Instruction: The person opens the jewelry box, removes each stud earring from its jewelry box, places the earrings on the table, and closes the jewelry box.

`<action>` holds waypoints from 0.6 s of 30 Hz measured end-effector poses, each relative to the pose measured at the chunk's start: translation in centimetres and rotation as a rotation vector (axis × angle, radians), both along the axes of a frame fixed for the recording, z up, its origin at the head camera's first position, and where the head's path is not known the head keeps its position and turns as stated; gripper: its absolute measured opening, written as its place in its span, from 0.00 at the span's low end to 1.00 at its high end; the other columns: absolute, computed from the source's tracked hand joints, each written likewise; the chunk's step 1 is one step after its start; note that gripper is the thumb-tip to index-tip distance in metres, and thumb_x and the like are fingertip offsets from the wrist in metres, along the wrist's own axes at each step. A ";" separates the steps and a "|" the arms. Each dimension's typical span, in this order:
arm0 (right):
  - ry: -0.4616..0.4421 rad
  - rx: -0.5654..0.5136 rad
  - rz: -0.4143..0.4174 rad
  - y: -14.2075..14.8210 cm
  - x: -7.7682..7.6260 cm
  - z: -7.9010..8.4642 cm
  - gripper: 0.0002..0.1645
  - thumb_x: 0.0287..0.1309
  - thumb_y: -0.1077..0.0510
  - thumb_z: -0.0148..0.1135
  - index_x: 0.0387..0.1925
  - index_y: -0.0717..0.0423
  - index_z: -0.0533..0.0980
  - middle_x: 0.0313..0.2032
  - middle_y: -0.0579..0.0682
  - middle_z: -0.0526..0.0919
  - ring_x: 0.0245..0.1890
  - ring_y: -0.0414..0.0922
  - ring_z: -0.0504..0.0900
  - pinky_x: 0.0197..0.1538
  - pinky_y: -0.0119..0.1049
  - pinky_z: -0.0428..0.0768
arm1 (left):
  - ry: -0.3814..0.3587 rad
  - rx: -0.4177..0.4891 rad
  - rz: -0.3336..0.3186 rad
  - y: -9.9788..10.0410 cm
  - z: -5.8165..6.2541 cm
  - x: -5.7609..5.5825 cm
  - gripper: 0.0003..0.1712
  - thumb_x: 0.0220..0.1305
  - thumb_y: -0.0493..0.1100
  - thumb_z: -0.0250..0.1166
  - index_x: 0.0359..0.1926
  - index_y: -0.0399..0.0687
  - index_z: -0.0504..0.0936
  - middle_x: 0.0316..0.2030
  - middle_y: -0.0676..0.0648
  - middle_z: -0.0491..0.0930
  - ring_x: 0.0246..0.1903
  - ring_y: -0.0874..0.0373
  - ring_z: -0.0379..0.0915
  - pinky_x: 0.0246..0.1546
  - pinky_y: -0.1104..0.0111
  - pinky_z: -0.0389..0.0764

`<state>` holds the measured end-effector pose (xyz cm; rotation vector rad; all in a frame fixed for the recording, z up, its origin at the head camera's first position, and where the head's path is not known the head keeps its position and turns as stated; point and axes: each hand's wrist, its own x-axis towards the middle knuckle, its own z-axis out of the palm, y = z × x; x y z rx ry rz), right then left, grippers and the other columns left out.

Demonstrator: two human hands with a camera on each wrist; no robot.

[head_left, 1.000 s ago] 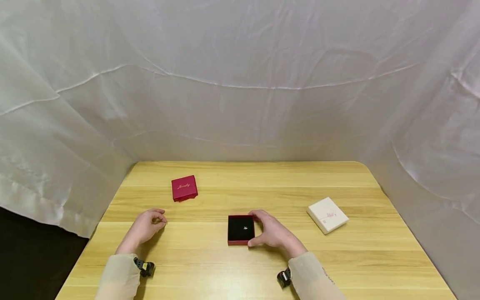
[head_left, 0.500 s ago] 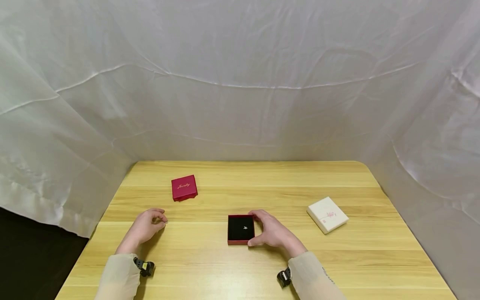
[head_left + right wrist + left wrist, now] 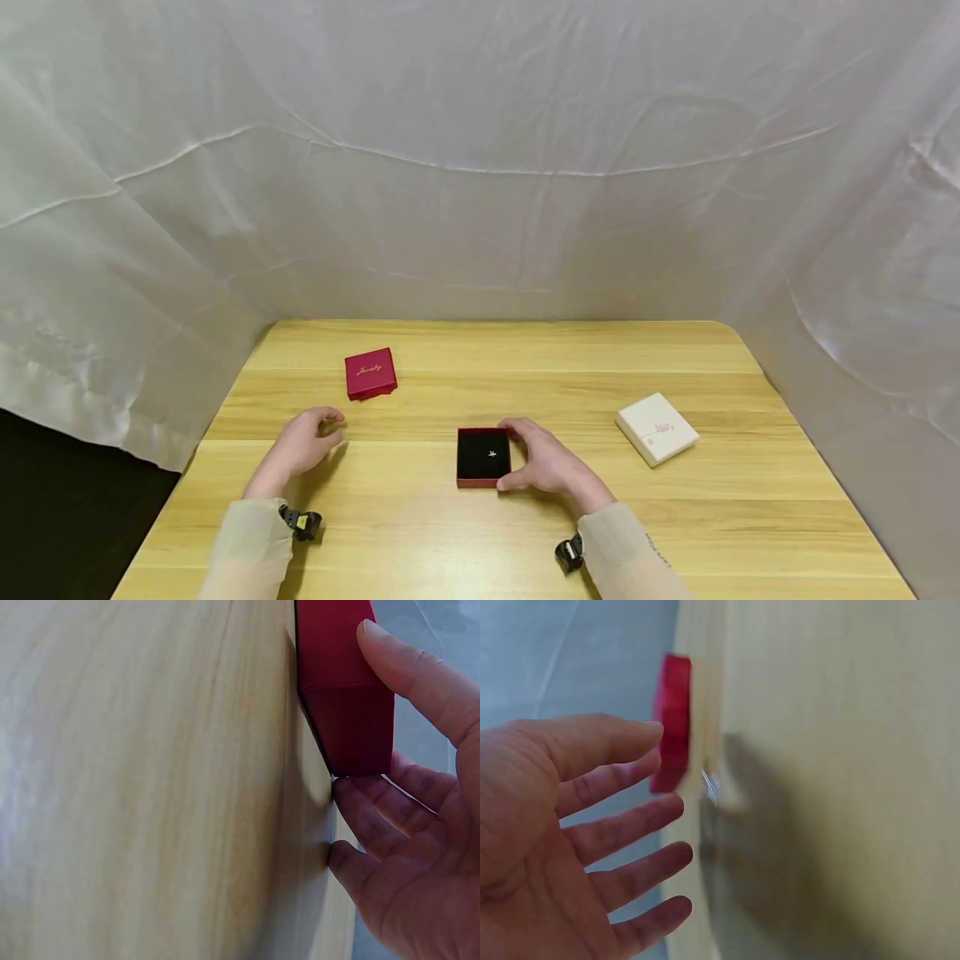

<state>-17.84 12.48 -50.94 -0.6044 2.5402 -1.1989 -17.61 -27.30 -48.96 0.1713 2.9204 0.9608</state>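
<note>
A red jewelry box base [image 3: 480, 482] with a black pad sits on the table in front of the person, and a small silver star-shaped piece [image 3: 492, 454] lies on the pad. The right hand [image 3: 551, 461] holds the base by its right side, thumb at the near corner and fingers at the far one. In the right wrist view the thumb lies against the base's red wall [image 3: 345, 712]. The left hand [image 3: 303, 442] hovers over the table at left with fingers spread, holding nothing. Beyond it lies a red lid [image 3: 371, 373] with gold lettering, also in the left wrist view.
A white box [image 3: 657, 429] with a pink flower print stands on the right of the wooden table [image 3: 570, 358]. Pale cloth [image 3: 480, 225] hangs behind the table and along its sides. A small shiny bit [image 3: 710, 786] shows on the table near the left hand.
The left hand has moved a little right and away from the person, toward the red lid, and its fingers have spread. The right hand and the box base have stayed in place.
</note>
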 end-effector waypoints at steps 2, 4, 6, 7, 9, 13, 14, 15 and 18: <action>0.001 -0.002 -0.001 0.0 0.0 0.0 0.51 0.35 0.55 0.84 0.63 0.58 0.69 0.60 0.53 0.73 0.61 0.52 0.70 0.66 0.52 0.64 | 0.016 0.006 -0.008 1.0 0.6 -0.1 0.16 0.64 0.36 0.64 0.51 0.33 0.79 0.52 0.31 0.77 0.54 0.32 0.71 0.55 0.41 0.70; 0.002 -0.002 0.000 0.0 0.0 -0.1 0.51 0.35 0.54 0.84 0.63 0.58 0.69 0.60 0.53 0.73 0.61 0.52 0.70 0.66 0.53 0.64 | 0.037 0.016 -0.023 2.3 1.1 -0.1 0.17 0.64 0.36 0.64 0.53 0.33 0.78 0.54 0.29 0.75 0.56 0.31 0.68 0.57 0.40 0.68; 0.002 0.000 -0.002 0.0 0.0 -0.1 0.52 0.35 0.54 0.84 0.63 0.58 0.69 0.60 0.53 0.73 0.62 0.52 0.70 0.66 0.53 0.64 | 0.056 0.030 -0.045 3.7 1.5 -0.1 0.17 0.64 0.36 0.65 0.53 0.34 0.79 0.55 0.30 0.75 0.57 0.32 0.68 0.58 0.40 0.67; 0.002 -0.001 -0.002 0.0 0.0 -0.1 0.52 0.35 0.54 0.84 0.63 0.58 0.69 0.60 0.53 0.73 0.62 0.52 0.70 0.66 0.53 0.64 | 0.061 0.040 -0.059 4.5 1.7 -0.1 0.17 0.63 0.35 0.65 0.53 0.34 0.79 0.55 0.31 0.75 0.58 0.33 0.68 0.59 0.41 0.67; 0.000 -0.001 -0.003 0.0 0.0 -0.1 0.52 0.35 0.54 0.84 0.63 0.58 0.69 0.60 0.53 0.73 0.62 0.52 0.70 0.66 0.53 0.64 | 0.078 0.055 -0.086 6.0 2.0 -0.1 0.17 0.63 0.36 0.66 0.52 0.36 0.79 0.55 0.34 0.76 0.58 0.36 0.69 0.59 0.43 0.68; -0.002 -0.005 0.000 0.0 0.0 0.0 0.51 0.35 0.54 0.84 0.63 0.58 0.69 0.59 0.53 0.73 0.61 0.52 0.70 0.66 0.53 0.64 | 0.106 0.089 -0.121 8.8 2.3 0.1 0.16 0.61 0.37 0.69 0.50 0.39 0.81 0.54 0.39 0.77 0.58 0.40 0.70 0.60 0.45 0.68; -0.001 -0.005 0.002 0.0 0.0 0.0 0.51 0.35 0.54 0.84 0.63 0.58 0.69 0.59 0.52 0.73 0.61 0.52 0.70 0.66 0.53 0.64 | 0.113 0.101 -0.129 9.6 2.3 0.2 0.15 0.61 0.37 0.69 0.49 0.40 0.81 0.54 0.40 0.78 0.58 0.41 0.70 0.60 0.46 0.69; -0.001 -0.005 0.003 0.0 0.0 0.0 0.51 0.36 0.54 0.84 0.63 0.58 0.69 0.59 0.52 0.73 0.61 0.52 0.70 0.66 0.53 0.64 | 0.119 0.114 -0.138 10.3 2.4 0.3 0.15 0.60 0.37 0.70 0.48 0.41 0.82 0.53 0.41 0.78 0.57 0.42 0.70 0.60 0.47 0.69; 0.002 -0.008 0.007 0.1 0.0 0.0 0.51 0.36 0.54 0.84 0.63 0.58 0.68 0.59 0.53 0.74 0.60 0.52 0.71 0.66 0.53 0.64 | 0.136 0.150 -0.168 12.4 2.3 0.7 0.12 0.59 0.38 0.71 0.45 0.46 0.83 0.52 0.45 0.77 0.56 0.45 0.71 0.59 0.49 0.71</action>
